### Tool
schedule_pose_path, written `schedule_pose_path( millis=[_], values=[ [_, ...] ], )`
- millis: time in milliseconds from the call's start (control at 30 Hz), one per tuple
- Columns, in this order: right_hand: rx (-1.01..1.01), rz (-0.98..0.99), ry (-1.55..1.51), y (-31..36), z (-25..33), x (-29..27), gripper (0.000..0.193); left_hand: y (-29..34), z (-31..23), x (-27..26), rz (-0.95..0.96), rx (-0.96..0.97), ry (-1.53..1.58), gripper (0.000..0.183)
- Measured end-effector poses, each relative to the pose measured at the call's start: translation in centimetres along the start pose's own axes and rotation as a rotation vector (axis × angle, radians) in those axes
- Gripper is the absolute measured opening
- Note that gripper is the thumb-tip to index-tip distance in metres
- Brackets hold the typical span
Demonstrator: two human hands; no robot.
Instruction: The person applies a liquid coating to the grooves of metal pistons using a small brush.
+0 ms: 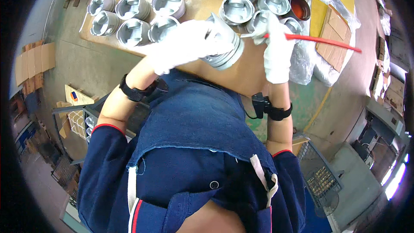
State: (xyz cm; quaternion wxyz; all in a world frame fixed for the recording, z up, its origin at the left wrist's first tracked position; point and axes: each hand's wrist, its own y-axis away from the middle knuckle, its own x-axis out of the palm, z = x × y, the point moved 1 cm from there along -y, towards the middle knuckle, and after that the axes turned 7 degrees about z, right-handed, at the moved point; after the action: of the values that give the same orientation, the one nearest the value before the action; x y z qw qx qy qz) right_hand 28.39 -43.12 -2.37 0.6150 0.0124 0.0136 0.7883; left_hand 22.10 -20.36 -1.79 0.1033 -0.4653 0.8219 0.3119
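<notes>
My left hand, in a white glove, is closed around a grey metal piston at the table's near edge. The piston is tilted, with its ring grooves toward me. In my right hand, also gloved, is a long thin red-handled tool. Its handle points out to the right. The pale head of the tool is beside the piston, and its exact shape is hard to make out. Close to the right hand, among more pistons, stands a dark round tin with something orange-brown inside.
More upright pistons stand in rows on the brown tabletop. Clear plastic wrap and cardboard pieces lie at the right. A wire basket is low on the right, and a metal-framed cart on the left.
</notes>
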Motion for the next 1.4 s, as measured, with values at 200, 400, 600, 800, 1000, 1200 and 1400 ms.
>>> schedule_pose_path(
  millis=[200,400,600,800,1000,1200,1400],
  values=[
    [-0.228,0.097,0.593,5.9,-0.8,2.3,0.032,-1.4,1.9,3.4,-0.138,0.212,0.396,0.033],
    [-0.03,-0.049,0.45,8.7,-0.2,-2.4,0.031,-5.2,2.1,5.4,-0.005,0.122,0.302,0.034],
    [-0.202,-0.569,0.476,10.2,2.1,-10.9,0.036,-8.9,-5.2,10.4,0.057,0.377,-0.34,0.026],
    [-0.163,-0.68,0.338,10.2,2.6,-12.5,0.038,-15.1,-7.9,15.8,0.052,0.267,-0.297,0.024],
    [0.043,-0.514,0.322,6.9,1.0,-14.8,0.045,-11.3,-5.3,13.3,-0.178,0.868,-0.455,0.023],
    [0.15,-0.387,0.139,-2.3,-3.4,-17.9,0.047,0.9,1.0,3.4,-0.365,0.464,-0.773,0.013],
    [0.165,-0.325,0.203,-8.7,-7.8,-19.3,0.046,4.7,5.3,1.8,-0.434,-0.152,-0.737,0.03]
  ],
)
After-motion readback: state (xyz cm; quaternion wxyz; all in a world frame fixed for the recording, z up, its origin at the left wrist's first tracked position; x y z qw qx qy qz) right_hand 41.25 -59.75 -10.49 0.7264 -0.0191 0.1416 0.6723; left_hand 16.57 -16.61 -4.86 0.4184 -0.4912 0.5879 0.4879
